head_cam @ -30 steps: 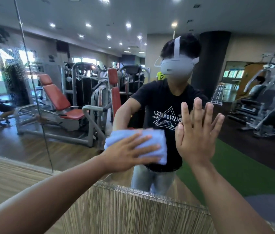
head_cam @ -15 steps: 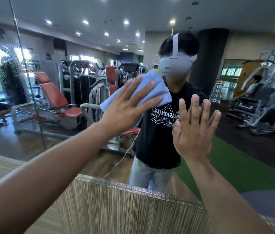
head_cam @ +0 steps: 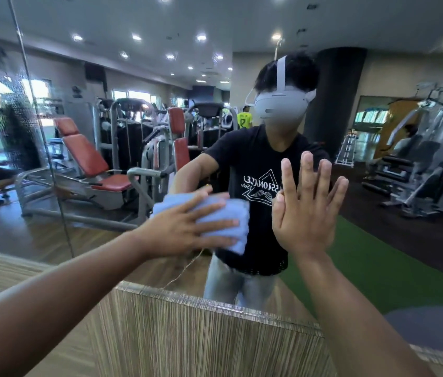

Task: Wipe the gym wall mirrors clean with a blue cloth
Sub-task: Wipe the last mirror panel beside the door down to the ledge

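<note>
Head cam view: person's left hand (head_cam: 187, 229) presses a folded blue cloth (head_cam: 232, 217) flat against the wall mirror (head_cam: 378, 240), fingers straight & spread over it, not curled. Cloth sits low on the glass, a bit above the striped wood panel (head_cam: 201, 336). Right hand (head_cam: 304, 221) rests palm-flat on the mirror just beside the cloth, fingers straight, slightly apart. Reflection shows gym machines (head_cam: 92, 164) w/ red pads.

On the mirror (head_cam: 394, 240), the cloth (head_cam: 229, 213) lies under the left hand (head_cam: 185, 227), just left of the right hand (head_cam: 304, 213), above the panel (head_cam: 201, 336).
</note>
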`<state>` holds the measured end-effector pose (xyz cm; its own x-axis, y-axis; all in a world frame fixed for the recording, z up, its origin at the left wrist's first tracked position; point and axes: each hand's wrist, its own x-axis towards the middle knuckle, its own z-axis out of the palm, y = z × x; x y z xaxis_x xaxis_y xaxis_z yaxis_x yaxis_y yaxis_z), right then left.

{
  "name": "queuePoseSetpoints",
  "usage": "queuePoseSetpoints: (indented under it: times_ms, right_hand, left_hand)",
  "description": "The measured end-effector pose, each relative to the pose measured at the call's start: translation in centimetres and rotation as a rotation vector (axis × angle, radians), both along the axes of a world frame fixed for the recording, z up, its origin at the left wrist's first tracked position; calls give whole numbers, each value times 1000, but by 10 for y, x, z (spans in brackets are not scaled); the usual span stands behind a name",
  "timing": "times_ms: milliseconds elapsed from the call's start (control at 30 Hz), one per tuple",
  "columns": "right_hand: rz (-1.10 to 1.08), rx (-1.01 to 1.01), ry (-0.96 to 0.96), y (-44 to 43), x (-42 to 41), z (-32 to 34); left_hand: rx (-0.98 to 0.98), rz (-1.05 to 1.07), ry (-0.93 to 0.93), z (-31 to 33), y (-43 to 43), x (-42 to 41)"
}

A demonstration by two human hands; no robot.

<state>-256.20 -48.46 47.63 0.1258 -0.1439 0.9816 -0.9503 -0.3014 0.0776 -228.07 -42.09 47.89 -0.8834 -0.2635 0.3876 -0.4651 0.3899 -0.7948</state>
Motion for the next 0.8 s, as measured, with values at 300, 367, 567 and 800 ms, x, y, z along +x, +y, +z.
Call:
queuePoseSetpoints:
  times_ms: [300,367,567,800]
  right_hand:
    - [-11,1,6,1,0,0]
    - [-12,13,6,2,0,1]
    - [1,49,17,6,-2,4]
    - [51,112,35,25,-5,-7]
  left_hand:
    - [-132,-1,595,41,-11,-33]
    - [-125,-6,661,14,-12,-38]
    - [4,36,204,-78,1,-21]
    - [-32,28,114,-2,1,0]
